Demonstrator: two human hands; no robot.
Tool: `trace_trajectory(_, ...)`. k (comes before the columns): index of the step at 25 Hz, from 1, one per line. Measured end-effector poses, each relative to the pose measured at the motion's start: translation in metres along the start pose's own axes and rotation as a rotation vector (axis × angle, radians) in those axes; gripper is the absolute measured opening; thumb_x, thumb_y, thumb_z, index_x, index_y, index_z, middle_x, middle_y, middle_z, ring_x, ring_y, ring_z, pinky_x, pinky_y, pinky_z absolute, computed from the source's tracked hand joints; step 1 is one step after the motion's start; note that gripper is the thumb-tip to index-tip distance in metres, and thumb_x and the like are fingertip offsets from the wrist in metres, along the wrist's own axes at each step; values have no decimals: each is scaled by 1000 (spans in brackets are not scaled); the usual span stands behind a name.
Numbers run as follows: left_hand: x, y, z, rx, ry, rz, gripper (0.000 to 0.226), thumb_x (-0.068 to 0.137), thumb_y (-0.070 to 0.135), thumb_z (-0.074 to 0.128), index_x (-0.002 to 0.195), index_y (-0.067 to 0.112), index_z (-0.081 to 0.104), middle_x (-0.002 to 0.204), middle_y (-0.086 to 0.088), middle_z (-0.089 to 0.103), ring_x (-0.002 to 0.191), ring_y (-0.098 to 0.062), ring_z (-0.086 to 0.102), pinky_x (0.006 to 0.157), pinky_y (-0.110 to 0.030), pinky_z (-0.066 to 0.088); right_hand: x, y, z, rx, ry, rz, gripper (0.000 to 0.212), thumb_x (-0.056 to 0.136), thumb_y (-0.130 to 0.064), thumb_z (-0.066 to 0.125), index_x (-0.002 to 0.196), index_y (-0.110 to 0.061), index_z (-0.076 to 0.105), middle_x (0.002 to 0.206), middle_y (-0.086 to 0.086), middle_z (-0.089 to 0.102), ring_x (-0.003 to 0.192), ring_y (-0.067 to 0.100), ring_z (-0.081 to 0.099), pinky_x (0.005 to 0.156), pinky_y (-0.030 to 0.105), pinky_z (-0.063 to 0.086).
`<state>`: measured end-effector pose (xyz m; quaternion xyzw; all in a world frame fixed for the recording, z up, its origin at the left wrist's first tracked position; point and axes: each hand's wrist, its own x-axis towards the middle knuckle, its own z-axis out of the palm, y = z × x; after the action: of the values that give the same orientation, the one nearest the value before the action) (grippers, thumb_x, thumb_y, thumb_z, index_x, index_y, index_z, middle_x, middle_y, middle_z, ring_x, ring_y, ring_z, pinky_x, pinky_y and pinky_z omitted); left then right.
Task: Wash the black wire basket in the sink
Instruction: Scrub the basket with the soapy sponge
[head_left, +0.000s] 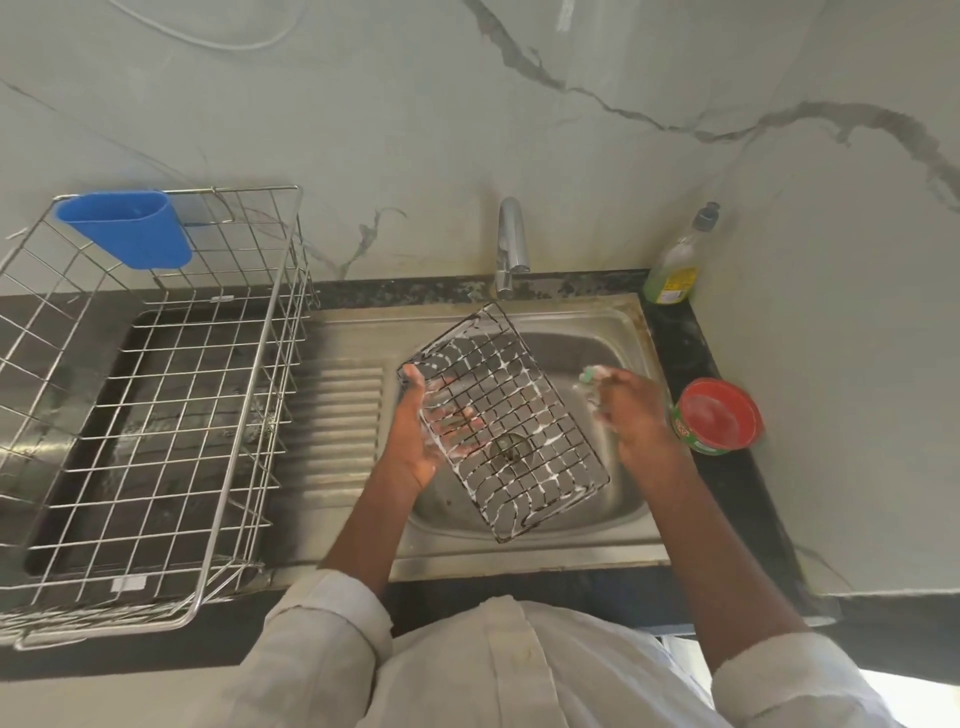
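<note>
Basket: we hold the black wire basket (511, 415) tilted above the sink (631, 332), its mesh streaked with white foam.
Long axis: it runs from the far left, near the tap (511, 244), to the near right corner over the front of the bowl.
Left hand: our left hand (434, 426) sits at the basket's left edge, fingers spread flat behind the mesh and the thumb hooked over the rim, so it carries the weight.
Right hand: our right hand (618, 402) is off the basket's right side, just beside it and not touching, fingers curled around a soapy green scrubber (592, 374).
Key relation: the basket lies to the left of the scrubbing hand, so we judge the next stroke needs a short sweep left onto the wires; the left hand is nearer but is busy as the support.
Stage: we judge this as mid-scrub, with rinsing not yet done; no water shows at the tap.
Nearby: 1 red tub (719, 413) and 1 soap bottle (675, 260) stand right of the sink, and 1 steel rack (156, 395) stands to the left.
</note>
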<state>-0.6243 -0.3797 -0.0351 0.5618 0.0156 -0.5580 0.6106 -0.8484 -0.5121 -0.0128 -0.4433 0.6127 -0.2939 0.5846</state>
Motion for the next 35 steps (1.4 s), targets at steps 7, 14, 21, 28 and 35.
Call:
trace_trajectory(7,8,-1,4,-84,23,34,111,64,99,53,143,22,63,136,-23,67,117,-48,69,93,-73,55,-85,-40,71,-185,-214,-535,20,96,-10,72,113,-17,79,101,-6,80,82,8,77,74,29,64)
trace_trajectory(14,2,-3,18,12,-13,46,87,93,86,22,119,16,68,80,1,78,71,-15,77,57,-30,60,-40,-15,151,-577,32,-472,19,94,-3,69,106,-15,76,94,-2,77,73,8,68,59,21,54)
trace_trajectory(21,10,-9,21,-54,-81,38,94,81,94,31,112,19,77,107,-9,80,103,-25,78,82,-45,63,-48,-20,143,-342,-294,-334,24,94,3,66,108,-14,78,87,4,78,62,14,71,56,31,62)
trace_trajectory(28,15,-2,28,-17,-78,84,125,50,105,54,136,14,67,112,-11,78,103,-30,75,84,-45,61,-37,-6,133,-575,-179,-343,20,92,-1,70,100,-18,78,83,-2,76,63,7,70,51,20,55)
trace_trajectory(35,14,-4,29,-36,-7,119,120,57,106,46,136,19,69,129,-15,73,111,-35,73,92,-57,60,-41,-4,118,-638,-71,-336,20,94,-2,68,103,-17,80,102,-2,78,62,0,63,50,16,49)
